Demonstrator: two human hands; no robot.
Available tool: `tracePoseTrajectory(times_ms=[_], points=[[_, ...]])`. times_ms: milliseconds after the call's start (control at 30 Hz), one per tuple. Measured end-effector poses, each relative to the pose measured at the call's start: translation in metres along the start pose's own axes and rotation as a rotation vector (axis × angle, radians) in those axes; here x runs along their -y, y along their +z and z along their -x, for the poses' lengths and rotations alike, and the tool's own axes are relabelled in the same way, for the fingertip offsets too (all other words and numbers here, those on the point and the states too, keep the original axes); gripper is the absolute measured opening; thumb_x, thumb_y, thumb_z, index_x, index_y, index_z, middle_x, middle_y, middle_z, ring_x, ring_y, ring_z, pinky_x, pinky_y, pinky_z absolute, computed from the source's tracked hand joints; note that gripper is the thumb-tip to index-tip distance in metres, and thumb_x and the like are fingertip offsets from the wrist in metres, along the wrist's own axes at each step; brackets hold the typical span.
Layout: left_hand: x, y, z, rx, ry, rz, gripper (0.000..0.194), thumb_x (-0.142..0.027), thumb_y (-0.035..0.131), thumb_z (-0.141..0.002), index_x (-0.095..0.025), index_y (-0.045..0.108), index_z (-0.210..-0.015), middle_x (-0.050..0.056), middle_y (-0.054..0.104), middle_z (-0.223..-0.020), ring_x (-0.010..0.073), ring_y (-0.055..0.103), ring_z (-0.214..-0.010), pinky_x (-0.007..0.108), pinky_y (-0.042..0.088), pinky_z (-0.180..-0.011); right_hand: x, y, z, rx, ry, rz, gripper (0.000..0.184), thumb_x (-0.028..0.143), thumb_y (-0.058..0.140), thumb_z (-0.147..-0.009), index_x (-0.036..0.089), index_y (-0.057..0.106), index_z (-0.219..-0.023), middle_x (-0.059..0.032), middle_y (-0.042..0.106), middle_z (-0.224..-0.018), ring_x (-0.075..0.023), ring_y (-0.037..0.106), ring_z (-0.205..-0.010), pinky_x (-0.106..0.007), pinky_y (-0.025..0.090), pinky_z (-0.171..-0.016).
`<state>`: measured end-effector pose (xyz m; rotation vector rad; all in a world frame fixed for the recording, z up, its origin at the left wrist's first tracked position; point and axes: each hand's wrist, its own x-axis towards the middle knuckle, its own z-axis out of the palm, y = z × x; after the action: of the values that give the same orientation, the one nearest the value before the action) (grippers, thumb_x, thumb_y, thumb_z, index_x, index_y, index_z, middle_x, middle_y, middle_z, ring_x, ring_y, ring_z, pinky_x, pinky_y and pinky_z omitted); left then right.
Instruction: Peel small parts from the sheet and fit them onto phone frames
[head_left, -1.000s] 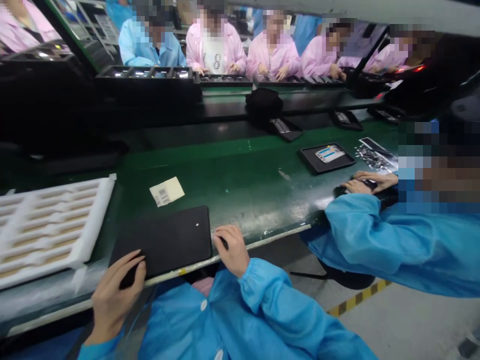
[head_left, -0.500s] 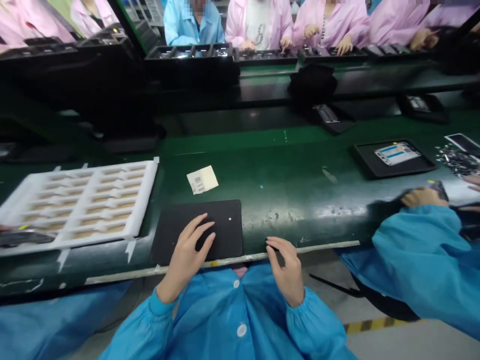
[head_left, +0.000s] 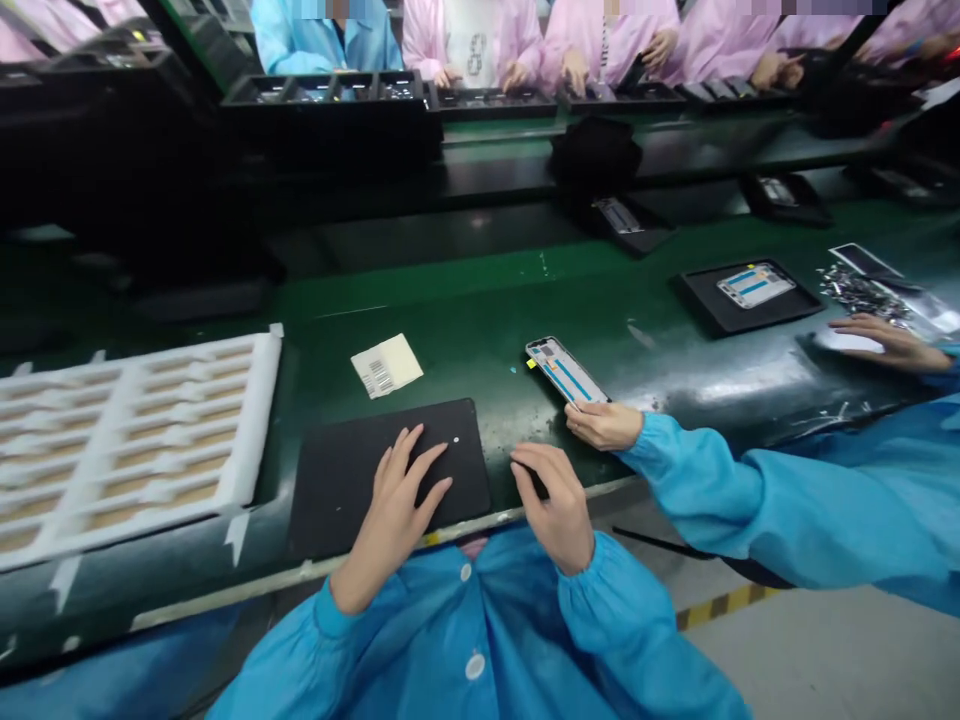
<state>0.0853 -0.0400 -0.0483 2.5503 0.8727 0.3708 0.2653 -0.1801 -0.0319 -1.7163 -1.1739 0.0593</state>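
Note:
My left hand [head_left: 405, 500] rests over a black rectangular mat [head_left: 330, 480] on the green bench, its fingers spread and holding nothing. To the right of the mat, my right hand [head_left: 551, 500] hovers at the bench edge; its thumb and fingers curve toward each other with a gap between, and nothing shows in it. Just beyond my right hand, a co-worker's hand [head_left: 604, 425] holds a phone frame [head_left: 568, 373] with blue strips and a yellow tab, tilted above the bench. A cream paper with a barcode label [head_left: 388, 365] lies behind the mat.
A white compartment tray [head_left: 259, 430] stands at the left. At the right, a black tray [head_left: 712, 310] holds another phone frame [head_left: 754, 285], near a heap of small metal parts [head_left: 862, 285]. The co-worker's blue sleeve [head_left: 697, 480] reaches in from the right. More people sit across the line.
The co-worker's arm has come leftward from the right, bringing the phone frame close to my right hand. My view has shifted slightly right; my hands stay almost in place.

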Motion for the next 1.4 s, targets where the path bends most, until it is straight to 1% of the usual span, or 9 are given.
tracePoseTrajectory(times_ms=[200,300,433,600,767,1033,1133,1267,1400], points=[[-0.022,-0.010,0.001,0.021,-0.033,0.135,0.039,-0.037,0.050,-0.098,-0.030,0.052,-0.136,0.005,0.030,-0.159,0.0312,0.025,-0.149,0.052,0.036,-0.117,-0.026,0.011,-0.061,0.084,-0.056,0.183,0.027,0.025,0.051,-0.096,0.015,0.062,-0.118,-0.0175,0.059,-0.127,-0.0287,0.052,-0.124,-0.048,0.042,-0.107],[-0.030,-0.019,0.004,0.068,-0.046,0.222,0.037,-0.038,0.050,-0.098,-0.031,0.053,-0.134,0.003,0.028,-0.160,0.0308,0.024,-0.149,0.053,0.035,-0.117,-0.062,-0.003,-0.078,0.061,0.142,0.510,0.065,0.042,0.067,-0.084,0.008,0.050,-0.135,-0.0266,0.042,-0.145,-0.0436,0.034,-0.137,-0.065,0.029,-0.108],[-0.038,-0.030,-0.003,0.162,-0.090,0.447,0.035,-0.035,0.051,-0.098,-0.032,0.055,-0.132,0.001,0.030,-0.159,0.0281,0.027,-0.148,0.050,0.031,-0.120,-0.085,-0.026,-0.081,0.110,0.390,0.631,0.085,0.052,0.067,-0.076,0.010,0.038,-0.144,-0.0232,0.054,-0.133,-0.0399,0.049,-0.124,-0.057,0.039,-0.102],[-0.053,-0.014,-0.035,0.190,-0.221,1.063,0.055,-0.039,0.059,-0.094,-0.028,0.040,-0.145,0.009,0.038,-0.155,0.0252,0.043,-0.140,0.042,0.040,-0.114,-0.045,-0.015,-0.080,-0.041,0.459,0.475,0.089,0.057,0.074,-0.068,0.015,0.042,-0.140,-0.0151,0.064,-0.114,-0.0334,0.062,-0.102,-0.047,0.051,-0.088],[-0.054,-0.012,-0.057,0.040,-0.500,1.610,0.067,-0.046,0.061,-0.092,-0.020,0.035,-0.148,0.016,0.057,-0.138,0.0262,0.063,-0.118,0.039,0.054,-0.097,0.027,0.035,-0.069,-0.014,0.231,0.318,0.087,0.055,0.076,-0.073,0.017,0.040,-0.142,-0.0157,0.057,-0.121,-0.0311,0.060,-0.105,-0.047,0.053,-0.088],[0.025,-0.077,-0.009,-0.236,-0.501,1.085,0.036,-0.044,0.052,-0.096,-0.014,0.061,-0.115,0.004,0.070,-0.091,0.0137,0.062,-0.075,0.022,0.049,-0.067,0.060,0.070,-0.076,0.392,0.136,-0.169,0.070,0.042,0.070,-0.085,0.026,0.037,-0.145,-0.0138,0.052,-0.137,-0.0275,0.058,-0.117,-0.041,0.057,-0.084],[0.053,-0.106,-0.001,-0.100,-0.457,0.779,0.029,-0.042,0.050,-0.097,-0.017,0.057,-0.110,-0.003,0.063,-0.072,0.0102,0.054,-0.061,0.018,0.039,-0.055,0.034,0.100,-0.125,0.322,0.069,-0.184,0.030,0.035,0.062,-0.091,0.022,0.058,-0.118,-0.0087,0.067,-0.107,-0.0226,0.065,-0.097,-0.036,0.056,-0.078],[0.071,-0.120,-0.032,0.300,-0.151,0.651,0.022,-0.037,0.052,-0.097,-0.018,0.063,-0.101,-0.001,0.069,-0.080,0.0132,0.062,-0.074,0.020,0.043,-0.064,0.007,0.160,-0.185,0.603,-0.253,0.012,0.010,0.023,0.056,-0.091,0.019,0.065,-0.091,-0.0071,0.067,-0.093,-0.0212,0.062,-0.085,-0.036,0.050,-0.079],[0.077,-0.112,-0.073,0.303,-0.032,0.416,0.019,-0.029,0.052,-0.097,-0.018,0.067,-0.100,0.005,0.072,-0.105,0.0212,0.067,-0.100,0.024,0.044,-0.078,-0.002,0.196,-0.214,0.766,-0.354,0.082,0.008,0.016,0.060,-0.086,0.019,0.066,-0.080,-0.0053,0.063,-0.084,-0.0211,0.059,-0.082,-0.034,0.045,-0.075]])
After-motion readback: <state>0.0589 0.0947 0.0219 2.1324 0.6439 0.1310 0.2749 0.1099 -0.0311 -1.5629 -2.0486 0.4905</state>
